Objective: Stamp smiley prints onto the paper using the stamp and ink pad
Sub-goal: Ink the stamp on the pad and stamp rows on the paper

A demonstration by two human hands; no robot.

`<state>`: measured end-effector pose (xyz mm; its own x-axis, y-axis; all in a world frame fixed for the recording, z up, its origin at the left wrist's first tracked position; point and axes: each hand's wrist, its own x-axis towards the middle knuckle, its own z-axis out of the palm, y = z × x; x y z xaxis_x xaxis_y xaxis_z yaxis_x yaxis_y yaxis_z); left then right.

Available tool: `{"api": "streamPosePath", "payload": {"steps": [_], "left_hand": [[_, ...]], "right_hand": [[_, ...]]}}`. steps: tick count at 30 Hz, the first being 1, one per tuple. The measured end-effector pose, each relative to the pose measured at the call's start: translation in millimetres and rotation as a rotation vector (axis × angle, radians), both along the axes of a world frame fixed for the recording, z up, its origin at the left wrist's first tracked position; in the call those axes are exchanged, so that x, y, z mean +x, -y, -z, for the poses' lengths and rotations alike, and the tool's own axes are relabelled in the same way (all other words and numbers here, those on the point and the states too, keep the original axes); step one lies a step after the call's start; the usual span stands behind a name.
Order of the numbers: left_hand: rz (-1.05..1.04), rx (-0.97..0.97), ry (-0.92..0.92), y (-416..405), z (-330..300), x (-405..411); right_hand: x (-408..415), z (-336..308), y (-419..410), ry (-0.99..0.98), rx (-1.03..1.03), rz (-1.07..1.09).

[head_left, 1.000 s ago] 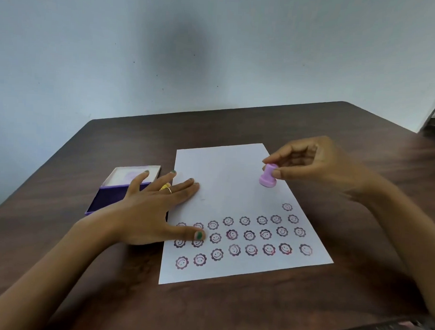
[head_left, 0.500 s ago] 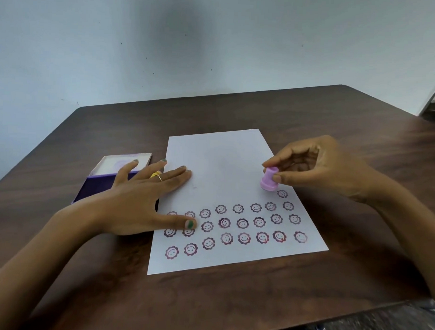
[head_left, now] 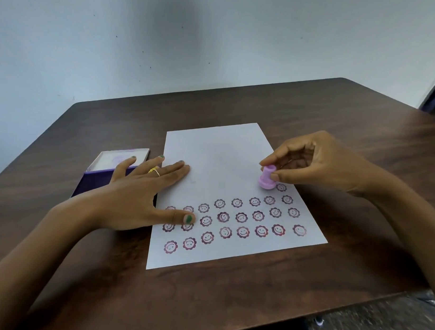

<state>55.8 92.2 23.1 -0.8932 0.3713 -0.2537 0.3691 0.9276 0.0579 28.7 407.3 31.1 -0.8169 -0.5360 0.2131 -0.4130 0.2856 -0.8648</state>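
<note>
A white sheet of paper (head_left: 219, 160) lies on the dark wooden table (head_left: 231, 301), with several rows of purple smiley prints (head_left: 241, 217) across its lower half. My right hand (head_left: 315, 163) pinches a small lilac stamp (head_left: 267, 177) between thumb and fingers; its base rests on the paper just left of the topmost print. My left hand (head_left: 136, 196) lies flat, fingers spread, over the paper's left edge. Its thumb covers part of the left-hand prints. The ink pad (head_left: 107, 169), a purple box with a pale raised lid, sits left of the paper, partly hidden by my left fingers.
A pale wall rises behind the table's far edge. The table's near edge runs across the lower right, with grey floor (head_left: 378, 323) beyond it. Bare wood surrounds the paper on the right and front.
My right hand has lowered the stamp onto the paper beside the topmost print. My left hand has kept its place on the sheet. The camera view has shifted a little.
</note>
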Motion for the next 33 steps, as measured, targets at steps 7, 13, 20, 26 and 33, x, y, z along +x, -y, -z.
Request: {"api": "streamPosePath", "payload": {"steps": [7,13,20,26,33], "left_hand": [[-0.011,-0.007,0.018,-1.7,-1.2,0.4],[-0.006,0.001,0.005,0.3,0.6,-1.2],[0.005,0.017,0.006,1.9,2.0,-2.1],[0.003,0.001,0.006,1.1,3.0,-2.6],[-0.004,0.01,0.019,2.5,2.6,-1.8]], "right_hand": [[1.1,-0.8,0.2,0.011,0.022,0.004],[1.5,-1.2,0.7,0.015,0.043,0.006],[2.2,-1.4,1.8,0.014,0.061,0.002],[2.6,-1.1,0.9,0.015,0.093,-0.002],[9.3,-3.4,6.3,-0.124,0.23,0.082]]}}
